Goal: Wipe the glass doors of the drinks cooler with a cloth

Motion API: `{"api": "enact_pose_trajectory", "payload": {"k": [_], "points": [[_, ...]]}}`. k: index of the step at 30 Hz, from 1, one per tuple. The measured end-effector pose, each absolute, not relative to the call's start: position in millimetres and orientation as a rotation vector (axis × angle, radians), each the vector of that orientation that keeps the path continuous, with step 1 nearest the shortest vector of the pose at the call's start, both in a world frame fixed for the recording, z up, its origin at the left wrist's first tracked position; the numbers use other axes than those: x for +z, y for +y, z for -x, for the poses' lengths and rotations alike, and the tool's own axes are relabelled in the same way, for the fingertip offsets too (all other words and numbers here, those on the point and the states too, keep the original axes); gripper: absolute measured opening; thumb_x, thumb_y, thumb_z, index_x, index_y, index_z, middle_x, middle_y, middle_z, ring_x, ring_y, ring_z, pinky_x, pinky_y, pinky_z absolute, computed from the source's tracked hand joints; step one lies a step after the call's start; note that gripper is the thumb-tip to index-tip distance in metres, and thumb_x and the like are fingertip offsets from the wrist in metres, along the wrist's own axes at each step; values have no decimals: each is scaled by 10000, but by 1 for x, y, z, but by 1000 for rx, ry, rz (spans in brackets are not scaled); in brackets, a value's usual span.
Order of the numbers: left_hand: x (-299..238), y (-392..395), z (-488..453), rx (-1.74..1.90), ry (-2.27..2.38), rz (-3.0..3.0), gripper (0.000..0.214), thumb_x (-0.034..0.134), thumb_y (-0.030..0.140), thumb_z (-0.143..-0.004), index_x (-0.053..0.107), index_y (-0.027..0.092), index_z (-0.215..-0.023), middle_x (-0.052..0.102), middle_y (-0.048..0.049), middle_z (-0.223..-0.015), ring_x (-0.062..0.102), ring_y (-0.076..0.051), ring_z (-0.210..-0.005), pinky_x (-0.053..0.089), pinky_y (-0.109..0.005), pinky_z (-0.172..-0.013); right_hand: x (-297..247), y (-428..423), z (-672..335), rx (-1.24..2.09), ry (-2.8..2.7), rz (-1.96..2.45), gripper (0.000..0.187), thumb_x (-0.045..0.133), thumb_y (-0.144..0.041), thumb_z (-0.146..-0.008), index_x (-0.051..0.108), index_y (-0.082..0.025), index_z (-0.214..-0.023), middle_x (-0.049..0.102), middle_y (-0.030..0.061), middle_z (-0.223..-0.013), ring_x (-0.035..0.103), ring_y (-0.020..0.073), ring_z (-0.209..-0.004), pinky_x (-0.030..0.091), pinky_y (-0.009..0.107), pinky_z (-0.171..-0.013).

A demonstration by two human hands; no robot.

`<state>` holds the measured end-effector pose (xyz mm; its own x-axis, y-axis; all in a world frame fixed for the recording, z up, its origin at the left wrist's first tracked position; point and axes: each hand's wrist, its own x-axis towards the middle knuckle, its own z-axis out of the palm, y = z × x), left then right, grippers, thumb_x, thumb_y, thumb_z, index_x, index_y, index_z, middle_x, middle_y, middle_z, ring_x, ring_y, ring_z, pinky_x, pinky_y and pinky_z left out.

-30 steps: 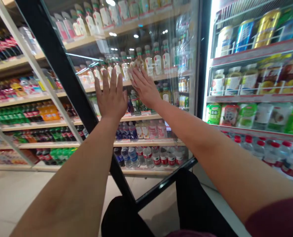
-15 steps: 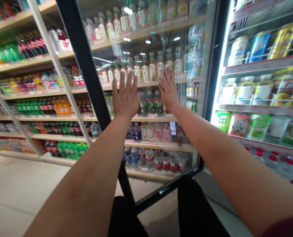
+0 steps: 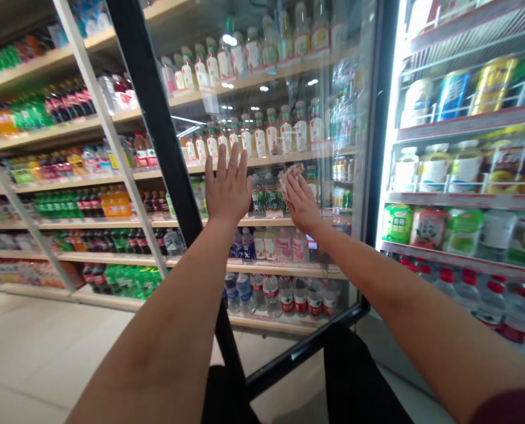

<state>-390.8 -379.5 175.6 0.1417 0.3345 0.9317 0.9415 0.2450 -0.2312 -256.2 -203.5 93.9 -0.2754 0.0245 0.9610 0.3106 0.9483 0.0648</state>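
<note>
In front of me stands an open glass door (image 3: 262, 88) with a black frame (image 3: 154, 112). My left hand (image 3: 228, 187) lies flat against the pane near the frame, its fingers spread and holding nothing. Farther right, my right hand (image 3: 301, 203) presses a crumpled, light-coloured cloth (image 3: 291, 172) to the glass. Part of the cloth sticks out above the fingertips; the rest is hidden under the palm. Rows of bottles show through the pane behind both hands.
To the right is a lit drinks fridge with cans (image 3: 453, 94), bottles (image 3: 465, 165) and red-capped water bottles (image 3: 492, 294). Wooden shelves (image 3: 103, 256) of drinks run along the left and behind the glass. The door's bottom rail (image 3: 289, 356) crosses near my knees above the tiled floor (image 3: 45, 347).
My right hand has slid down the glass with the cloth. My left hand stays spread on the pane. The view has tilted slightly upward.
</note>
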Motion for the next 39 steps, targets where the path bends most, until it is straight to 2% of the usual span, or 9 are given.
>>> {"api": "enact_pose_trajectory", "payload": {"k": [6, 11, 14, 17, 21, 25, 32, 36, 39], "points": [[175, -379, 393, -701, -1367, 1304, 653, 424, 291, -968, 245, 242, -1594, 203, -56, -1675, 40, -252, -1563, 35, -578, -1279, 174, -203, 278, -180, -1661, 330, 542, 252, -357, -1059, 293, -237, -1586, 335, 61, -1640, 143, 284, -1564, 192, 624, -1245], [176, -381, 392, -684, -1377, 1313, 646, 413, 298, -981, 237, 220, -1597, 187, -67, -1677, 42, -274, -1566, 30, -595, -1271, 191, -218, 285, -227, -1674, 369, 572, 236, -340, -1063, 247, -132, -1596, 276, 91, -1663, 116, 243, -1570, 161, 510, -1289], [176, -381, 391, -658, -1414, 1285, 612, 383, 301, -999, 262, 193, -1590, 190, -76, -1677, 57, -279, -1566, 27, -578, -1273, 151, -226, 281, -358, -1767, 249, 546, 295, -318, -1058, 323, -143, -1574, 320, 81, -1646, 101, 219, -1573, 173, 467, -1293], [176, -381, 391, -636, -1405, 1263, 598, 381, 295, -1004, 283, 177, -1583, 216, -83, -1672, 86, -290, -1564, 52, -572, -1272, 82, -227, 273, -486, -1869, 116, 535, 378, -245, -1034, 349, -190, -1566, 394, 67, -1611, 93, 219, -1574, 230, 475, -1271], [176, -381, 393, -628, -1369, 1239, 600, 395, 286, -1004, 284, 181, -1584, 254, -94, -1660, 119, -300, -1559, 88, -582, -1265, -6, -220, 260, -629, -1985, -6, 584, 467, -196, -988, 352, -166, -1560, 427, 113, -1584, 124, 260, -1568, 314, 495, -1223], [176, -380, 394, -627, -1364, 1226, 578, 375, 292, -1016, 299, 176, -1578, 271, -93, -1653, 119, -294, -1559, 89, -572, -1266, -39, -214, 254, -681, -2021, -9, 551, 433, -155, -989, 391, -169, -1538, 455, 117, -1563, 221, 254, -1547, 352, 474, -1193], [175, -379, 395, -642, -1341, 1231, 587, 388, 282, -1009, 292, 192, -1581, 271, -89, -1652, 119, -291, -1559, 98, -587, -1264, 2, -213, 270, -428, -1801, 174, 526, 392, -230, -1034, 360, -200, -1558, 471, 104, -1556, 203, 238, -1553, 344, 498, -1207], [170, -379, 398, -648, -1333, 1224, 584, 383, 282, -1012, 298, 176, -1579, 274, -98, -1649, 116, -293, -1559, 115, -595, -1261, 51, -205, 278, -247, -1626, 257, 537, 323, -292, -1057, 289, -217, -1587, 425, 93, -1590, 174, 219, -1560, 306, 518, -1238], [164, -378, 400, -643, -1323, 1213, 580, 376, 279, -1017, 297, 161, -1580, 271, -104, -1648, 113, -294, -1559, 132, -591, -1261, 104, -199, 282, -179, -1532, 340, 540, 252, -336, -1067, 284, -202, -1589, 418, 101, -1593, 205, 226, -1553, 278, 536, -1248]]}}
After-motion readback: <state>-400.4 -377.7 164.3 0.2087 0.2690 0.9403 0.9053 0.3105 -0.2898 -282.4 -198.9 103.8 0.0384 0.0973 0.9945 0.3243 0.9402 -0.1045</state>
